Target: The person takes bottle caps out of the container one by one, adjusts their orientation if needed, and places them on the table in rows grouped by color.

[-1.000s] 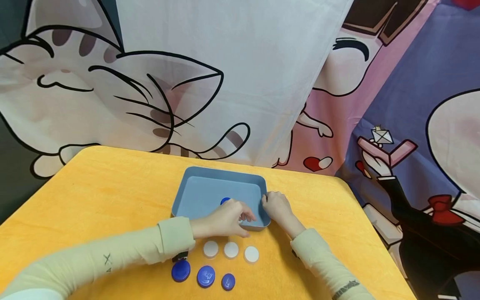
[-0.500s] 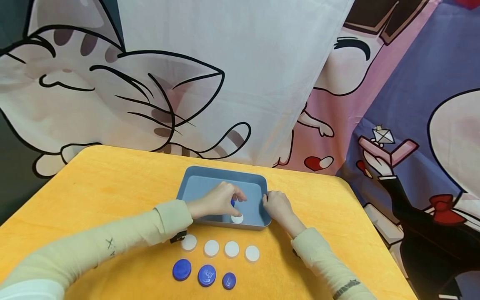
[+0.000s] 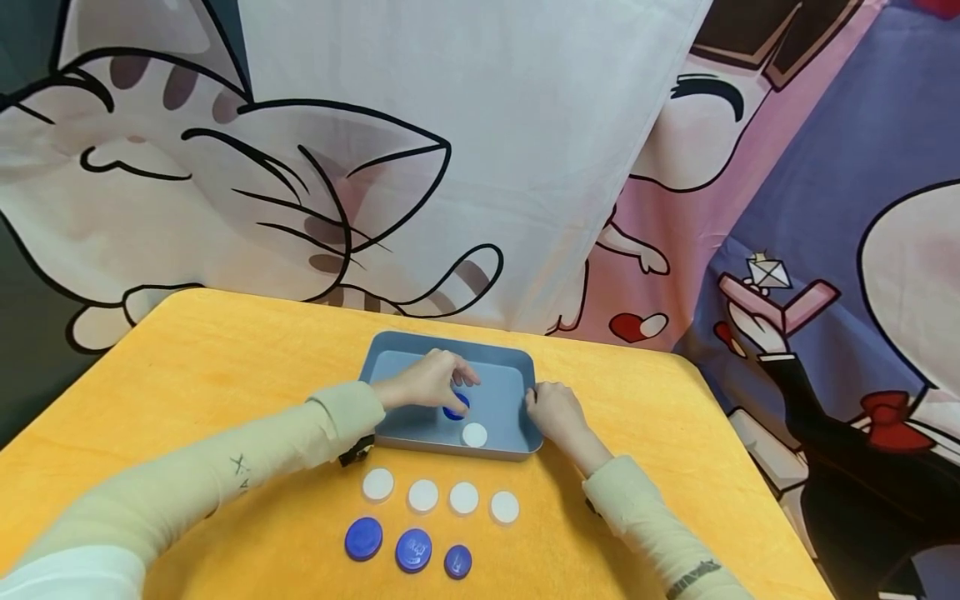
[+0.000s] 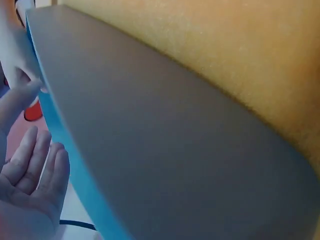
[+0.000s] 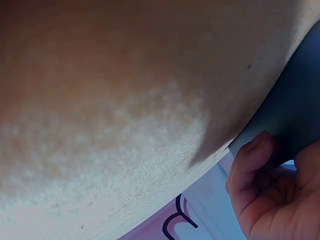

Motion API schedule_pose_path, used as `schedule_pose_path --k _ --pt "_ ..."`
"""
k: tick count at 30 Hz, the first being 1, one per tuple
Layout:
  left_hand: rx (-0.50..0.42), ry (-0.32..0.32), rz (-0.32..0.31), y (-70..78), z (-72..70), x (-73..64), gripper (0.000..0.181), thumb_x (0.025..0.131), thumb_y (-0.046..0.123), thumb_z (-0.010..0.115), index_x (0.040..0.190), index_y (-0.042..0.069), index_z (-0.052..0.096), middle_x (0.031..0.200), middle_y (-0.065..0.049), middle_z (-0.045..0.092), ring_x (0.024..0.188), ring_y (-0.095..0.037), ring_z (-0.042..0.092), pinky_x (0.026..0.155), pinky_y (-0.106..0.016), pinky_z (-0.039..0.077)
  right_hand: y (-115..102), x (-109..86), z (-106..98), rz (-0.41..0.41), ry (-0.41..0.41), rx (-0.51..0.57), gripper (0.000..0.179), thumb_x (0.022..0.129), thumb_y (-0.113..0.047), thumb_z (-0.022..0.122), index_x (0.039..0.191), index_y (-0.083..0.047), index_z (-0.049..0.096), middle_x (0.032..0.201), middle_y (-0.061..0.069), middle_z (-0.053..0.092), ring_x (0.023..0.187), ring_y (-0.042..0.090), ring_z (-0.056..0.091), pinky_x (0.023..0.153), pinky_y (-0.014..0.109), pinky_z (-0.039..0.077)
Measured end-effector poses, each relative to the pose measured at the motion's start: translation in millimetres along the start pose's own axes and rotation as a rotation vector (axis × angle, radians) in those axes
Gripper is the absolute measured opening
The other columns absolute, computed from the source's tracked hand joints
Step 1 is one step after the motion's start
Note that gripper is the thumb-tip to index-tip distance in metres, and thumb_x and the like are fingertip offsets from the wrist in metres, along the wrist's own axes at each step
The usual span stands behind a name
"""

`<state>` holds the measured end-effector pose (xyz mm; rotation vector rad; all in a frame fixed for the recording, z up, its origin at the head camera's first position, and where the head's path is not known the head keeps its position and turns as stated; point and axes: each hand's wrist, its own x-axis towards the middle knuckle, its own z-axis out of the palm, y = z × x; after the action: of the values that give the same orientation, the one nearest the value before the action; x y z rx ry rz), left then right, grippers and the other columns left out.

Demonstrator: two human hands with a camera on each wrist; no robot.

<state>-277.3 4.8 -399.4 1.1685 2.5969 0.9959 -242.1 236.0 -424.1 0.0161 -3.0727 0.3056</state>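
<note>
My left hand [image 3: 431, 379] is over the blue-grey tray [image 3: 453, 342], thumb and fingers spread apart with nothing between them. Its thumb overlaps a blue bottle cap [image 3: 456, 411] inside the tray. Closer to the near wall, a white bottle cap [image 3: 474, 435] lies on the tray floor. In the left wrist view the fingers [image 4: 37, 167] look loosely extended beside the tray's outer wall [image 4: 160, 130]. My right hand [image 3: 557, 414] grips the tray's right side; the right wrist view has its curled fingers [image 5: 250, 170] at the tray edge [image 5: 295, 100].
In front of the tray, several white bottle caps [image 3: 423, 496] form a row on the yellow tabletop [image 3: 247, 367]. Three blue bottle caps [image 3: 413, 550] sit in a second row nearer the front. A printed cartoon cloth [image 3: 525, 167] hangs behind the table.
My left hand has moved from the tray's near right edge back and left over the tray, uncovering the white bottle cap inside. The right hand stays on the tray's right side.
</note>
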Motion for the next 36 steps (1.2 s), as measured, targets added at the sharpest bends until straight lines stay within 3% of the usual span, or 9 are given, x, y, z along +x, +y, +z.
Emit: schedule_pose_path --k 3,10,19,36 --pt "-0.037 -0.033 -0.034 -5.6 -0.9 2.9 0.046 0.069 0.015 0.086 0.111 0.002 0.07 0.108 -0.012 0.071 0.096 -0.024 0.066 0.084 -0.031 0.056 0.7 1.0 0.1 0.007 -0.007 0.003 0.034 0.096 -0.019 0.052 0.066 -0.006 0.061 0.059 0.007 0.058 0.054 0.019 0.053 0.052 0.029 0.044" --pt "-0.02 -0.082 -0.081 -17.3 1.9 2.8 0.051 0.067 0.018 0.088 0.111 0.002 0.069 0.107 -0.009 0.072 0.093 -0.018 0.064 0.084 -0.028 0.054 0.4 0.5 -0.2 0.008 -0.008 0.005 0.034 0.096 -0.019 0.052 0.065 -0.007 0.061 0.06 0.007 0.058 0.054 0.019 0.053 0.052 0.029 0.044" --pt "-0.059 -0.078 -0.116 -27.7 8.2 1.2 0.05 0.065 0.019 0.089 0.108 0.004 0.07 0.106 -0.005 0.072 0.089 -0.013 0.063 0.084 -0.026 0.054 0.0 0.2 0.0 -0.003 0.006 0.0 0.035 0.095 -0.019 0.053 0.062 -0.007 0.059 0.058 0.007 0.058 0.053 0.018 0.053 0.051 0.03 0.044" --pt "-0.079 -0.036 -0.086 -28.8 13.3 -4.7 0.043 0.063 0.016 0.089 0.101 0.003 0.074 0.099 -0.008 0.074 0.085 -0.012 0.066 0.077 -0.023 0.056 0.5 0.5 -0.5 0.002 0.0 0.007 0.037 0.096 -0.019 0.051 0.061 -0.008 0.057 0.058 0.007 0.057 0.053 0.019 0.053 0.051 0.029 0.043"
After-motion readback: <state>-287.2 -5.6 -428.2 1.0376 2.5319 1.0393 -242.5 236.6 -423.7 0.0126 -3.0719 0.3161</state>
